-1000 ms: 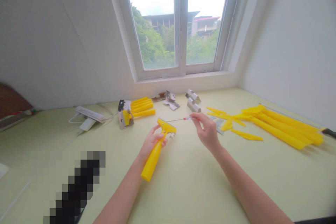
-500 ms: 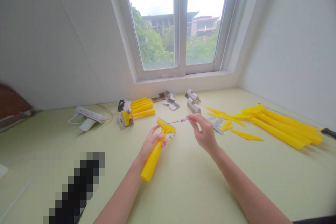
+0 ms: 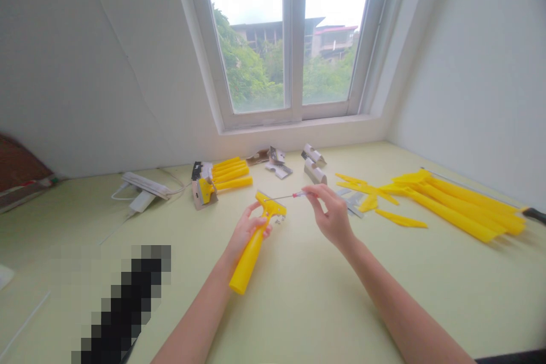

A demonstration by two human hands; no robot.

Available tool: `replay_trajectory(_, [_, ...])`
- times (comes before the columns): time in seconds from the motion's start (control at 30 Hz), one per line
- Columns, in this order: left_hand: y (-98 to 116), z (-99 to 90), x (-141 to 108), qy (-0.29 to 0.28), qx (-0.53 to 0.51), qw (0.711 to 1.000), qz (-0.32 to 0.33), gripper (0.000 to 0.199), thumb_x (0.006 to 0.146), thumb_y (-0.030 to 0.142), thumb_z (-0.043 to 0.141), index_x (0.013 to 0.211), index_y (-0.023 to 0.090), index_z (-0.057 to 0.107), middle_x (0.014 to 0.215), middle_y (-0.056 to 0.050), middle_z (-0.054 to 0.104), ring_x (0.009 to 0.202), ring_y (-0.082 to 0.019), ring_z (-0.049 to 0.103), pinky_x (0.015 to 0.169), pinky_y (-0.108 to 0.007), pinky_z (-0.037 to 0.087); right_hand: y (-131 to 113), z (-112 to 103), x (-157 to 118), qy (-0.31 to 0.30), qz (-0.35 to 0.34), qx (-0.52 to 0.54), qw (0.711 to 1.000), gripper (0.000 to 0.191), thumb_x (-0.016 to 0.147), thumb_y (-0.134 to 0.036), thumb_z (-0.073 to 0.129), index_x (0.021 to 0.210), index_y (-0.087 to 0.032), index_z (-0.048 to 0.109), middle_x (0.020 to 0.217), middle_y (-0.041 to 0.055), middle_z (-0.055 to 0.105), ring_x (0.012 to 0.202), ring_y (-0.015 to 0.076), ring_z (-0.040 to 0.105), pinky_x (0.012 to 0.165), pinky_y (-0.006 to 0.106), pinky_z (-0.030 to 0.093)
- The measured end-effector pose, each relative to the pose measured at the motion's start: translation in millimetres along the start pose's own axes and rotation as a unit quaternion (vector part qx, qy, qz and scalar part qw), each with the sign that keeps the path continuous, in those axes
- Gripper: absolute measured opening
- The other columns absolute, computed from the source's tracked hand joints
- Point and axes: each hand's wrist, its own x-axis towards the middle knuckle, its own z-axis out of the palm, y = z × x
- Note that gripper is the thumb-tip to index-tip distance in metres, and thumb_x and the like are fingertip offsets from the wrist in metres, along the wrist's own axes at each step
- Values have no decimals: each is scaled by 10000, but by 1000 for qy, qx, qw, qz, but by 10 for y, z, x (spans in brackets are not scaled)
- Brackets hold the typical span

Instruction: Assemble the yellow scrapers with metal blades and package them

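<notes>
My left hand (image 3: pixel 245 232) is closed round the neck of a yellow scraper (image 3: pixel 249 259), its thick handle slanting down toward me and its wide head pointing away. In my right hand (image 3: pixel 333 213) a thin screwdriver (image 3: pixel 281 198) with a clear and red handle is pinched between the fingers. Its shaft runs left, and its tip meets the left part of the scraper head, where a screw seems to sit. Several small metal screws (image 3: pixel 280 219) lie on the table just right of the head. Flat grey blades (image 3: pixel 353 202) lie beyond my right hand.
Yellow scrapers with card sleeves (image 3: pixel 230 173) are grouped at the back left. Folded card sleeves (image 3: pixel 315 170) stand below the window. Yellow handles (image 3: pixel 460 205) and flat yellow covers (image 3: pixel 401 218) spread over the right side. A white power strip (image 3: pixel 145 185) with cables lies at left.
Both hands, the scraper and the screwdriver keep almost the same place. The screwdriver tip stays at the scraper head; only a very slight shift of the view shows.
</notes>
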Motion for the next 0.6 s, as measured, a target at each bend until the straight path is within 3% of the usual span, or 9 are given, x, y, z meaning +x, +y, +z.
replay_trajectory(0.27, [7,22,-10,2,17,1000,9,603,635,150,580,1184,173,333,723,-13,568,483,-62,476,517,-204,331,-7,-7,-11,-4,-32,-11,999,189,834,-154,434,948,-209,574,869,60,599,840,172,559,749,317,457])
replay_trajectory(0.6, [6,47,-32,8,29,999,10,553,614,167,605,1127,196,401,770,-9,573,485,-65,479,515,-218,325,-79,-60,9,-5,-35,-12,999,212,802,-202,501,985,-220,608,725,28,599,677,151,540,634,303,458])
